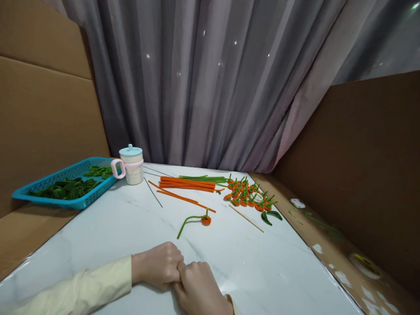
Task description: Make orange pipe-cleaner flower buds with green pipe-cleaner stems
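My left hand [160, 264] and my right hand [200, 286] meet at the table's front, both closed with their fingers touching. Anything inside them is hidden. Just beyond lies a small orange pipe-cleaner pumpkin [206, 221] with an upright green stem and a long bent green pipe cleaner [187, 220] trailing left. Behind it are loose orange pipe cleaners [180, 197], an orange bundle [187, 183] and some green pipe cleaners [218, 179]. Several similar orange pumpkins [243, 202] are grouped at the right, near two dark green leaf shapes [266, 218] and a thin wooden stick [246, 218].
A blue basket [82, 203] of green leaf pieces stands at the left, beside a lidded cup [134, 175]. Thin dark wires [153, 192] lie near it. A white ring [256, 197] rests among the pumpkins. Cardboard walls [367, 166] flank the table; a tape roll [365, 266] lies right.
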A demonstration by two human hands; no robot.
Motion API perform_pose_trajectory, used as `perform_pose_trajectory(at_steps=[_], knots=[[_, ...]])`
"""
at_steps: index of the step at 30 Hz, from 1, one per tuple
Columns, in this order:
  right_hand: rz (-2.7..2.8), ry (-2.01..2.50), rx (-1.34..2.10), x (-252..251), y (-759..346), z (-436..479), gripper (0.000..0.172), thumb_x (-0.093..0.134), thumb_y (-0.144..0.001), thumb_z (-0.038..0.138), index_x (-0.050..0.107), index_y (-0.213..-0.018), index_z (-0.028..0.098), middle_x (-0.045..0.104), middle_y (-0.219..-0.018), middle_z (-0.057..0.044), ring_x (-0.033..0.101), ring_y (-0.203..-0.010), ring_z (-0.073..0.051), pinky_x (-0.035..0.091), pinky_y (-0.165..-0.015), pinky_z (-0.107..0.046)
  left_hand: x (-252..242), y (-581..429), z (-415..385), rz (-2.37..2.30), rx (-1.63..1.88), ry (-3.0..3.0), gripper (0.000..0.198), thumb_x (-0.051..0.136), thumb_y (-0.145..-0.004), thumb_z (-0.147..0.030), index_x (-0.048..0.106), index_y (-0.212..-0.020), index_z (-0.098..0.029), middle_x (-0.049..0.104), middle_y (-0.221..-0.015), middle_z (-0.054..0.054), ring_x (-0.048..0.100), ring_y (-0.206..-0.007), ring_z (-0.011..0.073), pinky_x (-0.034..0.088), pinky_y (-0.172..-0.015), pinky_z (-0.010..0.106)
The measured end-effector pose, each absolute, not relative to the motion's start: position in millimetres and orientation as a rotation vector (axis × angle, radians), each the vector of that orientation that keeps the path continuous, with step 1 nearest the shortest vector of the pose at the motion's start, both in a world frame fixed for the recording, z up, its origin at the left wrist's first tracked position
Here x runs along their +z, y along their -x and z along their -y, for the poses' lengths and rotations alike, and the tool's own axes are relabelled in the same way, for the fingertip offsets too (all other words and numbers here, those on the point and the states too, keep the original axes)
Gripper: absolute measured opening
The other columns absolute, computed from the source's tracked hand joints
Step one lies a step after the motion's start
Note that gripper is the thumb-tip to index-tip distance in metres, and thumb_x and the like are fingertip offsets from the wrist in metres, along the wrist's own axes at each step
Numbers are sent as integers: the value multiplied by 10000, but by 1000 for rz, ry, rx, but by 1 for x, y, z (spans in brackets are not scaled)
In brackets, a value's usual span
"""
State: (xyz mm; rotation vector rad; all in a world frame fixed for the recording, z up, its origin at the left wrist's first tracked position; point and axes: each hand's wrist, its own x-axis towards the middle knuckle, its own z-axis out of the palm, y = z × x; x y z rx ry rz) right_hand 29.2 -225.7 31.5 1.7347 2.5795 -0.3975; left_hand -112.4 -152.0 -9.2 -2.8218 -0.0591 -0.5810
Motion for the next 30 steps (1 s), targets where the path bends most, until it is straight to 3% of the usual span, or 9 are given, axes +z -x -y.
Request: perform_pose_trajectory(at_steps=[6,21,30], knots=[[-2592,-1719,-348,29,-29,226,207,454,-800,124,644,-880,136,711,-815,-115,659,-696,-264,251,-522,-305,-7,112,153,66,-567,2834,197,524,-520,-97,354,-486,-192,453,-460,-10,429,-421,134,258,-385,308],[-2623,-1718,-309,27,-29,226,174,454,-807,118,625,-838,127,708,-777,-124,663,-663,-263,265,-510,-303,-5,111,152,78,-486,2844,198,528,-558,-100,359,-504,-187,465,-466,-7,445,-426,126,249,-397,295],[-2617,-1724,-280,24,-30,226,178,453,-804,122,628,-832,141,705,-768,-101,664,-658,-259,197,-492,-313,-4,112,152,90,-462,2858,218,544,-575,-103,359,-497,-189,468,-472,-6,446,-430,131,263,-397,300]])
